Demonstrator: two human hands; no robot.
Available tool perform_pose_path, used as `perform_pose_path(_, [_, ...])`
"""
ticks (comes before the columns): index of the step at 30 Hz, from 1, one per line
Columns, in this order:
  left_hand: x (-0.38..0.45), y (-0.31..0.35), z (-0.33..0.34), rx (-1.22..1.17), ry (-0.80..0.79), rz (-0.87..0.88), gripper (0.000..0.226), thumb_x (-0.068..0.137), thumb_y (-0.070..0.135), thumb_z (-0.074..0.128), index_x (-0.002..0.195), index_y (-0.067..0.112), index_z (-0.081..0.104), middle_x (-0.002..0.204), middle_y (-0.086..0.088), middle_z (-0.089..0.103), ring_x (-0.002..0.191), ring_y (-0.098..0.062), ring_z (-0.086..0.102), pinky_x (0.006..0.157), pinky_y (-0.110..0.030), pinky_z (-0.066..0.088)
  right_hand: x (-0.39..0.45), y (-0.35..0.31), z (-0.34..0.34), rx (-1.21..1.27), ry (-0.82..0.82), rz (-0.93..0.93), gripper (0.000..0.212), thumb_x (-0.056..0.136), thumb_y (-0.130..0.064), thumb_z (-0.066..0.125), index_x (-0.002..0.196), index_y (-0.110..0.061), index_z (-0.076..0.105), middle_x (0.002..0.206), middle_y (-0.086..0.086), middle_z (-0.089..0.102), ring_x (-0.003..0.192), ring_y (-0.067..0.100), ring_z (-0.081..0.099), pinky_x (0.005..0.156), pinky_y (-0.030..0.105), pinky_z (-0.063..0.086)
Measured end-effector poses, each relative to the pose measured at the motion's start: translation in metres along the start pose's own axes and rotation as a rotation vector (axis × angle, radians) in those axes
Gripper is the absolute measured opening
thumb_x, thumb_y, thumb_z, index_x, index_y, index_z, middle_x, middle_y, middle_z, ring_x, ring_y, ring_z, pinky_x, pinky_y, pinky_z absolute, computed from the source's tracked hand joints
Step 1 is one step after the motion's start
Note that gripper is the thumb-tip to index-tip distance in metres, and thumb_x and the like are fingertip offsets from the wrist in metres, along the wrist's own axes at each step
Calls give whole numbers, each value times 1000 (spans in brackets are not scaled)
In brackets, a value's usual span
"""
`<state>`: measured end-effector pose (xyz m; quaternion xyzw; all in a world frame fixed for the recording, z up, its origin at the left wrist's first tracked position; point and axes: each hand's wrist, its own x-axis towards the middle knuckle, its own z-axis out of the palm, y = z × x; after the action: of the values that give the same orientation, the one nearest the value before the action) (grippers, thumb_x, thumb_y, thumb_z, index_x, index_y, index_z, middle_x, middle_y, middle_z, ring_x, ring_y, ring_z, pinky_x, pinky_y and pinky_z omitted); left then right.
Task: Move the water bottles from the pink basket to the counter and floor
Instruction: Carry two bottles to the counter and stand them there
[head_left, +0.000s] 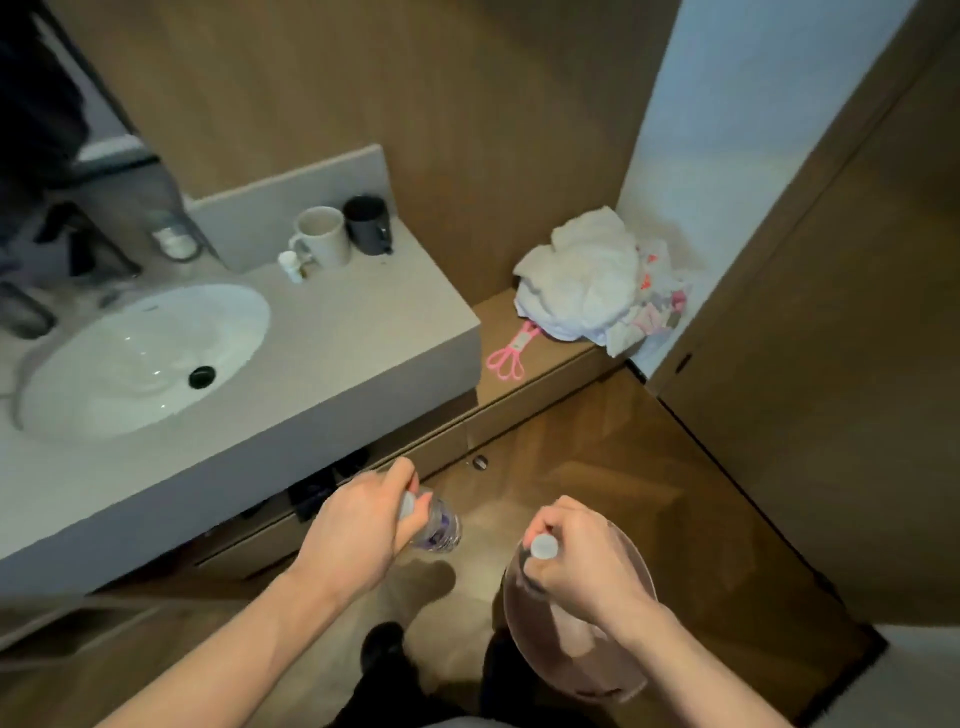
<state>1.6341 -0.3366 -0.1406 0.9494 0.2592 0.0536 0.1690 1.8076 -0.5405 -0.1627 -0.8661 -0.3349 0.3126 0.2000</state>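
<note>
We stand in a bathroom: oval sink (140, 358) set in grey counter (332, 332), mirror (78, 171) above, mugs (322, 244), crumpled towels (582, 275), wood-panelled walls.

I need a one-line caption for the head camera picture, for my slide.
Each hand, left hand and right hand, grips a water bottle by its neck beside the sink counter.

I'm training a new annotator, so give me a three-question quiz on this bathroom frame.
1. True or false: the left hand grips a water bottle near its cap.
2. What is under the right hand? A) pink basket B) sink C) towel
3. How many mugs stand on the counter?

Key: 1 true; 2 A; 3 two, a white mug and a dark mug.
</note>
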Motion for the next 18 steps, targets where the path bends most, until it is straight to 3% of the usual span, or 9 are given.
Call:
perform_pose_path(3, [-53, -24, -27, 32, 56, -195, 23, 100, 55, 47, 93, 33, 45, 73, 11, 51, 66, -10, 50, 61, -25, 36, 7, -53, 11, -55, -76, -153, 15, 82, -20, 84, 81, -29, 72, 96, -18, 61, 86, 8, 63, 74, 16, 53])
perform_pose_path(6, [-110, -50, -56, 33, 100, -408, 21, 100, 55, 46, 94, 35, 43, 78, 12, 54, 69, -10, 52, 61, -22, 36, 5, -113, 34, -91, -132, -301, 16, 81, -23, 86, 82, -30, 72, 96, -21, 60, 91, 8, 64, 83, 21, 60])
perform_pose_path(9, [-171, -82, -82, -2, 164, -583, 22, 100, 54, 50, 93, 34, 44, 78, 11, 54, 70, -10, 51, 61, -24, 36, -2, -177, 64, -159, -203, -458, 17, 81, -25, 86, 83, -31, 71, 98, -22, 59, 94, 7, 62, 80, 18, 56])
perform_pose_path(12, [-235, -120, -105, 29, 243, -680, 21, 97, 56, 53, 94, 36, 46, 79, 12, 56, 73, -10, 50, 65, -27, 39, -17, -246, 100, -208, -259, -586, 17, 76, -25, 84, 82, -31, 70, 98, -23, 61, 96, 5, 60, 85, 26, 57])
perform_pose_path(18, [-358, -196, -150, 89, 443, -773, 18, 88, 56, 53, 88, 39, 56, 79, 21, 62, 69, -4, 55, 57, -22, 41, -63, -372, 185, -234, -368, -739, 13, 73, -31, 78, 83, -34, 70, 94, -21, 66, 93, 5, 62, 84, 32, 57])
